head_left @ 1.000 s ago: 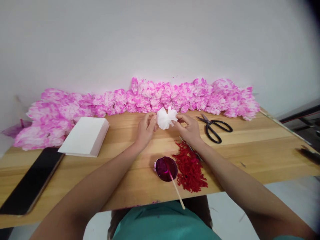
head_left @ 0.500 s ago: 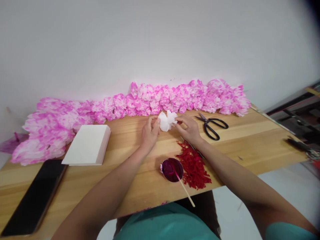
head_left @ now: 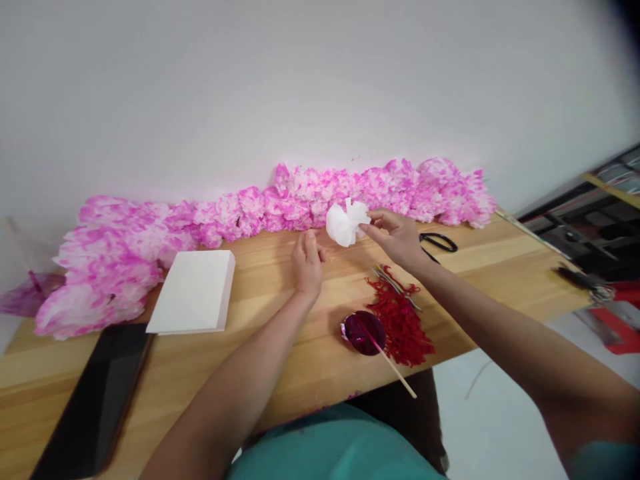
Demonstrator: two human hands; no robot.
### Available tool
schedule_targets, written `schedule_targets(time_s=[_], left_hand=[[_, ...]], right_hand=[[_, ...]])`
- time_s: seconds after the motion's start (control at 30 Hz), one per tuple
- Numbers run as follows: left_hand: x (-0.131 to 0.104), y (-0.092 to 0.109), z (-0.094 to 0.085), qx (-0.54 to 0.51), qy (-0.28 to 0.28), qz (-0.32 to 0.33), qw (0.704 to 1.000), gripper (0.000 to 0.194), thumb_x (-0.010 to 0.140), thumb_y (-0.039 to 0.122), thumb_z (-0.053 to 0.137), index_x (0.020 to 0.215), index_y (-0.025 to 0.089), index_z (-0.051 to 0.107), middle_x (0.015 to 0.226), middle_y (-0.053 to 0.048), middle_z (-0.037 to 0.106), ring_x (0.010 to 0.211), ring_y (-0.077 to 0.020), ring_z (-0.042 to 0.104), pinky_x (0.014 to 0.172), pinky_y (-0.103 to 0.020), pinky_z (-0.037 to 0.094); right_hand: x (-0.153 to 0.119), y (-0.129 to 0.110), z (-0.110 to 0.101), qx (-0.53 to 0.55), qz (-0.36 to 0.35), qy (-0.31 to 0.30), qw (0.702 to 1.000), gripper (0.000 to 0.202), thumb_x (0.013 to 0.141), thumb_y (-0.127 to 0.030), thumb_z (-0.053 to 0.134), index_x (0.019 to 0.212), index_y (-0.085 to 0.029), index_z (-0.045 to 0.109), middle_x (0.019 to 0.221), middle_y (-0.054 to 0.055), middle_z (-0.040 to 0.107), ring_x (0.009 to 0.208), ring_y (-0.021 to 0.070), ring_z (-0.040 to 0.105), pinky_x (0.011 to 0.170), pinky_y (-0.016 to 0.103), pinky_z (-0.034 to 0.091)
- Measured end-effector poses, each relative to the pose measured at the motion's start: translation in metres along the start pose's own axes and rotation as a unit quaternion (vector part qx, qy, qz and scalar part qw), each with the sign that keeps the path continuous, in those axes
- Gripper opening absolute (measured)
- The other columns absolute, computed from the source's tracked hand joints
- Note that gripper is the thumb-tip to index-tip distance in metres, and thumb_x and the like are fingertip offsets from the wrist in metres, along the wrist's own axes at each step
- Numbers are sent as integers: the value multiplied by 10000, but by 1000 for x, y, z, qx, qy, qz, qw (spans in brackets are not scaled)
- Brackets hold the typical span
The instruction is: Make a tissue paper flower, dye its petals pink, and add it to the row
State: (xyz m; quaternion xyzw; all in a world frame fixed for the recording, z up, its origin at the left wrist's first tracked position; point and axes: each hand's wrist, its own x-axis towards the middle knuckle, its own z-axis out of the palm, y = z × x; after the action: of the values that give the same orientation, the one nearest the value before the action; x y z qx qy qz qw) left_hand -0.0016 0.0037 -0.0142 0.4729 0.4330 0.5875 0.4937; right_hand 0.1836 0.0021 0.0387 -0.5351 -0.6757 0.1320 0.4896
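Note:
A white paper flower [head_left: 343, 227] with a ruffled edge is pinched by its right side between the thumb and fingers of my right hand [head_left: 397, 237], above the table. My left hand [head_left: 307, 260] is just left of and below the flower, apart from it, with its fingers curled closed and the thumb pointing up. What it holds, if anything, is hidden. Below my right hand lies a bundle of red yarn-like strands [head_left: 404, 330] with thin wires [head_left: 393, 283] at its top. Beside the strands stands a small bowl of dark magenta liquid [head_left: 363, 333] with a wooden stick [head_left: 400, 377] leaning out.
Pink-and-white paper flowers [head_left: 240, 213] line the wall side of the wooden table [head_left: 270, 373]. A stack of white paper [head_left: 193, 293] and a black phone [head_left: 95, 400] lie at left. Black-handled scissors [head_left: 440, 241] are partly hidden behind my right hand.
My left hand has come off the white paper flower and curled closed. My right hand has lifted the flower slightly up and to the right. The view has shifted a little.

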Motion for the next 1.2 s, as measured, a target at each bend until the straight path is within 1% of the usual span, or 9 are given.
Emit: schedule_targets(time_s=[0.2, 0.33, 0.43, 0.6, 0.67, 0.8, 0.93, 1.03, 1.2], left_hand=[[2, -1, 1, -16, -4, 14, 1000, 550, 953, 674, 328, 963, 189, 588, 591, 27, 490, 498, -127, 476, 492, -252, 389], [8, -6, 0, -5, 29, 89, 996, 513, 935, 681, 389, 1041, 203, 539, 822, -41, 595, 708, -162, 587, 671, -300, 497], [12, -7, -2, -10, 23, 119, 993, 514, 942, 670, 387, 1129, 205, 497, 931, -69, 624, 834, -181, 628, 789, -336, 517], [9, 7, -6, 51, 26, 202, 978, 349, 953, 541, 492, 1052, 209, 535, 996, -64, 638, 939, -176, 610, 874, -327, 477], [4, 17, -6, 96, 25, 232, 968, 251, 918, 451, 575, 934, 201, 581, 909, -39, 635, 863, -162, 589, 828, -297, 465], [-9, 32, 0, 174, -55, 190, 965, 221, 901, 328, 549, 743, 197, 628, 683, 1, 615, 651, -132, 535, 639, -245, 407], [-13, 29, 4, 236, -119, 151, 952, 163, 860, 273, 566, 852, 200, 711, 718, -7, 678, 627, -137, 560, 601, -241, 380], [-11, 23, 3, 274, -121, 138, 944, 204, 835, 242, 579, 979, 207, 719, 714, 1, 682, 607, -138, 560, 591, -241, 374], [-9, 20, 1, 278, -128, 140, 942, 200, 848, 271, 577, 990, 211, 704, 766, -10, 709, 664, -151, 607, 641, -250, 417]], right_hand=[[-5, -20, 1, -9, -24, -6, 1000, 95, 801, -302, 692, 864, -231, 705, 793, -3, 695, 690, 144, 619, 640, 284, 496], [-17, -25, -1, -5, -21, -21, 1000, 95, 814, -282, 670, 884, -232, 709, 804, -2, 696, 681, 137, 609, 629, 277, 489], [-22, -23, -1, -7, -4, -27, 1000, 110, 819, -289, 660, 897, -227, 708, 817, 6, 706, 698, 147, 612, 635, 282, 491], [-23, -14, 3, -11, -18, -32, 999, 123, 831, -299, 643, 890, -213, 707, 837, 25, 713, 704, 154, 605, 628, 282, 483], [-21, -12, 4, -31, -36, -35, 998, 117, 840, -275, 631, 898, -210, 709, 830, 29, 706, 708, 158, 605, 625, 282, 477], [-22, -14, 2, -78, -82, -36, 993, 102, 868, -225, 610, 912, -212, 702, 822, 35, 692, 725, 169, 610, 664, 300, 481], [-27, -13, 3, -104, -107, -50, 988, 131, 887, -194, 591, 947, -225, 703, 827, 44, 694, 763, 183, 619, 721, 321, 494], [-31, -7, 9, -87, -111, -61, 988, 188, 874, -159, 580, 996, -219, 710, 879, 56, 713, 786, 189, 635, 723, 323, 507], [-35, 0, 17, -60, -116, -71, 989, 257, 867, -136, 567, 1052, -232, 716, 947, 56, 732, 845, 199, 655, 766, 336, 521]])
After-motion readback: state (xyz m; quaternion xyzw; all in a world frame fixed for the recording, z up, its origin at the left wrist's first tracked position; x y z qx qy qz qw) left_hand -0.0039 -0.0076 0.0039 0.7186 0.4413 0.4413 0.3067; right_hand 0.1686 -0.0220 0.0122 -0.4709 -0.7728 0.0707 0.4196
